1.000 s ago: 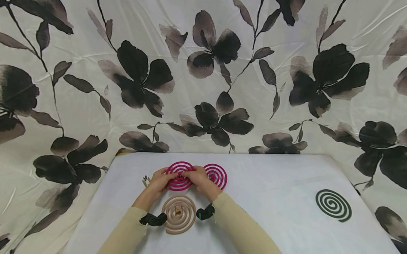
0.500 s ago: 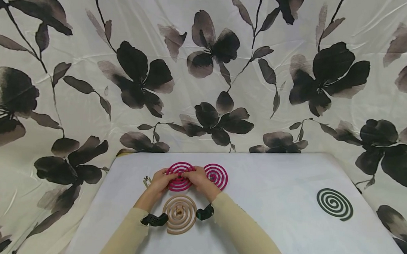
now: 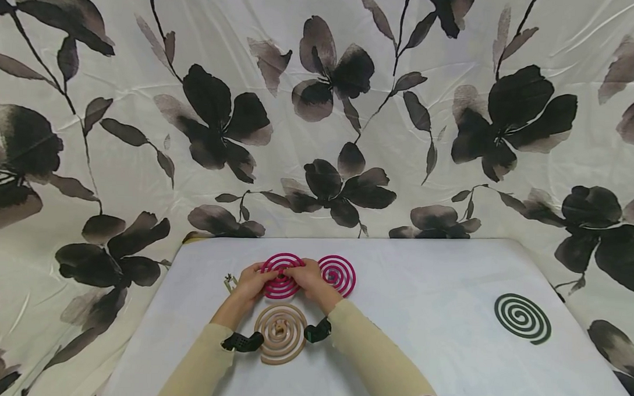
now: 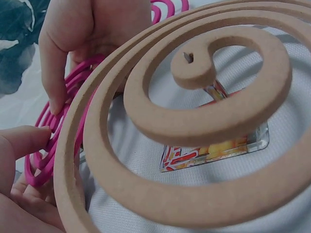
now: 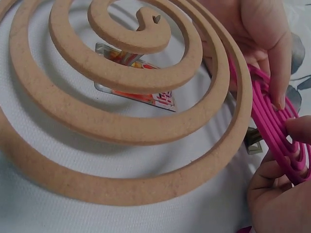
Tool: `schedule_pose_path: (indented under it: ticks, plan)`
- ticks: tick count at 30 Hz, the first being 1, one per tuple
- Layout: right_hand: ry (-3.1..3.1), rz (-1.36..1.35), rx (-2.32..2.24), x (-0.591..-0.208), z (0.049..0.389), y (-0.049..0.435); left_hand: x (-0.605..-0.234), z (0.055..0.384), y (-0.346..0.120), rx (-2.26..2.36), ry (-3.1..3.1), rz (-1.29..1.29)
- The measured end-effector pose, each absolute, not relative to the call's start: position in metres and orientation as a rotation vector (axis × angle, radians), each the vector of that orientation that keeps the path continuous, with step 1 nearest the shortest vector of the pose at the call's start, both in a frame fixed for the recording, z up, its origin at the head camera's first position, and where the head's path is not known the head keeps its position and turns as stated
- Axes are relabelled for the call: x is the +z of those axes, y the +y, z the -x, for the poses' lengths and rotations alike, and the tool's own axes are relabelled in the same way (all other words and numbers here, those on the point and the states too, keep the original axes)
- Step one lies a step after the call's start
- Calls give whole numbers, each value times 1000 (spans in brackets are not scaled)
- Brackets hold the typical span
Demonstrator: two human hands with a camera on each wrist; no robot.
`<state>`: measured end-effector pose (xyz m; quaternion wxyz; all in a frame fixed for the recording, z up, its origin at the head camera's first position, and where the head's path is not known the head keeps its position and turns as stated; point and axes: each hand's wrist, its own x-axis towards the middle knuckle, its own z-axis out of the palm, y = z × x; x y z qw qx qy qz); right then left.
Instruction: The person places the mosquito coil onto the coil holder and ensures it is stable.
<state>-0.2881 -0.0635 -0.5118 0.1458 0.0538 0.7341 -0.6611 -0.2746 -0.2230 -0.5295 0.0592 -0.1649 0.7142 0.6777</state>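
Note:
Between both hands a pink mosquito coil (image 5: 266, 115) is held tilted up, behind a tan one. My left hand (image 3: 247, 284) grips its left side, fingers behind and thumb at the middle. From the right, my right hand (image 3: 312, 277) grips it the same way, the thumbs almost meeting at the centre. In front of the wrists, the tan mosquito coil (image 4: 180, 212) is raised on a small printed metal stand (image 4: 218, 151), whose tip pokes through the coil's centre. The right hand partly covers a second pink coil (image 3: 332, 277) beside it.
A dark green coil (image 3: 521, 317) lies far to the right on the white-covered table (image 3: 423, 301). Just left of the left hand is a small metal stand (image 3: 230, 283). A floral cloth (image 3: 277, 144) hangs behind the table's back edge.
Both hands stay at the pink coil with the thumbs at its centre. Only a slight shift of the whole head view shows.

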Motion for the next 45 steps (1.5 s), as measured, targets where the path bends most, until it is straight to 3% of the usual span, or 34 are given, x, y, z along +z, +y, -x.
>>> schedule_pose_path:
  ticks: [45]
  plan:
    - [2141,-143,-1877,-521,290,-66,-535,273,-223,2129,2075,496]
